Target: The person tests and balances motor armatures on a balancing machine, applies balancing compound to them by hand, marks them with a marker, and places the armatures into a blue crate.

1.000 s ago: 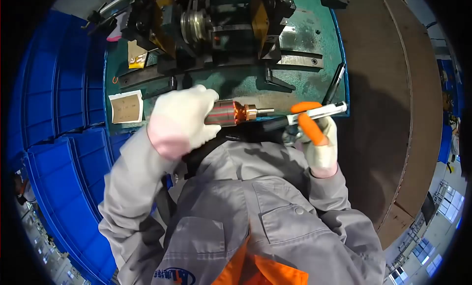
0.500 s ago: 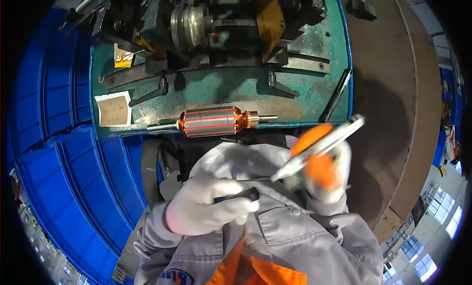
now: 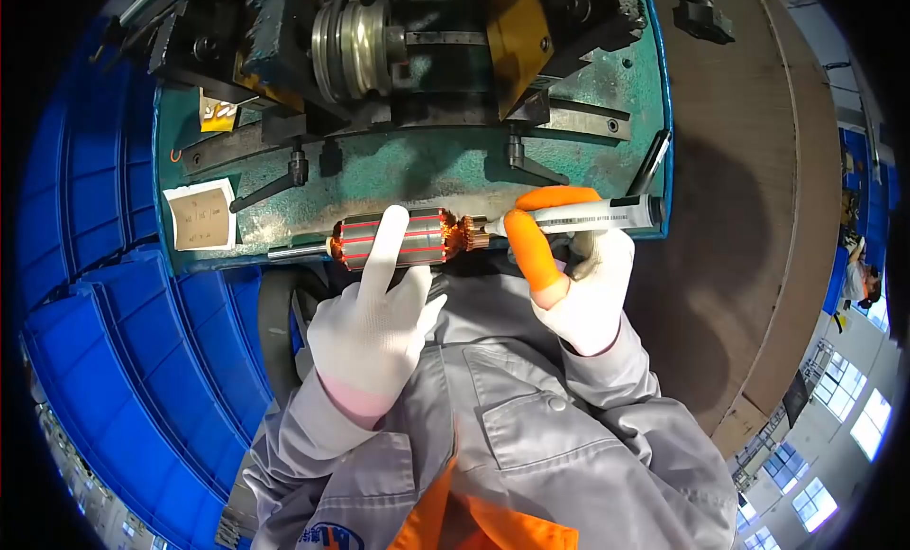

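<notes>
A motor armature [image 3: 417, 249] lies along the front edge of the green bench, its grey core striped red, with copper windings at both ends. My left hand [image 3: 365, 332], in a white glove, has its index finger stretched over the core and the other fingers low at its front side. Whether the black cap is still in that palm is hidden. My right hand [image 3: 588, 294], gloved with orange covers on thumb and forefinger, grips a white marker pen [image 3: 578, 216]. The pen lies nearly level, its tip at the copper commutator [image 3: 477, 233].
Behind the armature stands a machine with a metal pulley [image 3: 355, 52] and black clamp levers [image 3: 275, 182]. A paper card [image 3: 201, 216] lies at left, a black pen [image 3: 650, 163] at right. Blue bins [image 3: 142, 360] stand left, a brown board [image 3: 749, 218] right. A person [image 3: 861, 280] is far right.
Both hands have moved up from my chest to the armature. My left hand, which held a black cap, now reaches over the core. The marker's tip has come to the commutator.
</notes>
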`<state>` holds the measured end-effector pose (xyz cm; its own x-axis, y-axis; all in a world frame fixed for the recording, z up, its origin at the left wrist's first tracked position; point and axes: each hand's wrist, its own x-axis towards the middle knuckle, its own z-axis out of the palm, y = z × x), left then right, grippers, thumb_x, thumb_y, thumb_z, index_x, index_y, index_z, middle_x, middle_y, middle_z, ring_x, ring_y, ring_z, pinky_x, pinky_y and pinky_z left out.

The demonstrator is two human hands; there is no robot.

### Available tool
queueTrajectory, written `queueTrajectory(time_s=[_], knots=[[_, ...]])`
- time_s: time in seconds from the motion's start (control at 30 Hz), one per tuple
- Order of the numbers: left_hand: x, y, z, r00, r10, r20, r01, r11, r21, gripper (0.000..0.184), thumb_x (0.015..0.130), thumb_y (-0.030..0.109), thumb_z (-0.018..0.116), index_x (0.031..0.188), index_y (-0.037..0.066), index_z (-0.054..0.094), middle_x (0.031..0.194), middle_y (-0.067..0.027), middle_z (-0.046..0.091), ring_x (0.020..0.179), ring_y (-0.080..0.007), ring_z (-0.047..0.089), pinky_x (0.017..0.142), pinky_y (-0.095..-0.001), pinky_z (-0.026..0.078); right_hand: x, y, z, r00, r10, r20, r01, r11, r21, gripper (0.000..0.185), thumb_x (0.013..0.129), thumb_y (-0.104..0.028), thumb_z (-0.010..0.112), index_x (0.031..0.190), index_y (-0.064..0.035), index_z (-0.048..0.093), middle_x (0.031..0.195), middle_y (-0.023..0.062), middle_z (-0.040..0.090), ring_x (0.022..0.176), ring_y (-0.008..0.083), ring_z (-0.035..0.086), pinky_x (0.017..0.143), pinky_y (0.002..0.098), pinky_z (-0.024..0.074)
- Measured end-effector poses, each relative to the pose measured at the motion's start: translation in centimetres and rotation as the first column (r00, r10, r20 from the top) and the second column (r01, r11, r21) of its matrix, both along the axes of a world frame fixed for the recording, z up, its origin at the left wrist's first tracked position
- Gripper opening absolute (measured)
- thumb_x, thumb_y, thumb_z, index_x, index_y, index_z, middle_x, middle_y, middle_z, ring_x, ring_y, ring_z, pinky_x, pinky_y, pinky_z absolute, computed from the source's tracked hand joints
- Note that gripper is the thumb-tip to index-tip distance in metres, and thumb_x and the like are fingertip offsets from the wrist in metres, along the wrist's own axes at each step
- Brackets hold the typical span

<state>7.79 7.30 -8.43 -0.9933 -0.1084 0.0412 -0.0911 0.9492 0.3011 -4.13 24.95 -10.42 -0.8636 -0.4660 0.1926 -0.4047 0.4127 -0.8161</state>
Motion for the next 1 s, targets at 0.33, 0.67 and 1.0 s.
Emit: queueTrajectory(time_s=[0.33, 0.67, 1.0], knots=[[0.4, 0.1, -0.4, 1.000, 0.001, 0.005, 0.000, 0.999, -0.042, 0.039, 0.065, 0.023, 0.085, 0.102, 0.015, 0.073, 0.144, -0.0110, 0.057, 0.051, -0.0165, 0.060, 0.051, -0.0287, 0.048, 0.2, -0.6, -0.4, 0.987, -0.057, 0.153, 0.081, 0.985, -0.155, 0.018, 0.076, -0.001, 0.081, 0.092, 0.0008, 0.073, 0.089, 0.0146, 0.071, 0.063, 0.0223, 0.066, 0.056, 0.0289, 0.0497], [0.4, -0.1, -0.3, 1.000, -0.002, 0.026, 0.003, 1.000, -0.022, 0.038, 0.067, 0.025, 0.084, 0.102, 0.015, 0.073, 0.147, -0.0097, 0.055, 0.053, -0.0161, 0.060, 0.052, -0.0284, 0.048, -0.6, -0.5, -0.8, 0.993, 0.038, -0.112, -0.044, 0.998, -0.050, 0.014, 0.080, -0.004, 0.080, 0.089, 0.0015, 0.072, 0.085, 0.0122, 0.072, 0.061, 0.0195, 0.066, 0.056, 0.0285, 0.0497], [0.6, 0.0, 1.1, 0.992, 0.087, -0.090, -0.059, 0.957, 0.283, 0.032, 0.072, 0.018, 0.082, 0.102, 0.011, 0.075, 0.122, -0.0118, 0.068, 0.056, -0.0186, 0.063, 0.057, -0.0296, 0.052, 0.2, 0.4, 1.4, 0.978, -0.108, 0.180, 0.120, 0.991, -0.057, 0.016, 0.083, -0.006, 0.080, 0.093, 0.0028, 0.071, 0.080, 0.0088, 0.072, 0.060, 0.0098, 0.062, 0.055, 0.0248, 0.0471]])
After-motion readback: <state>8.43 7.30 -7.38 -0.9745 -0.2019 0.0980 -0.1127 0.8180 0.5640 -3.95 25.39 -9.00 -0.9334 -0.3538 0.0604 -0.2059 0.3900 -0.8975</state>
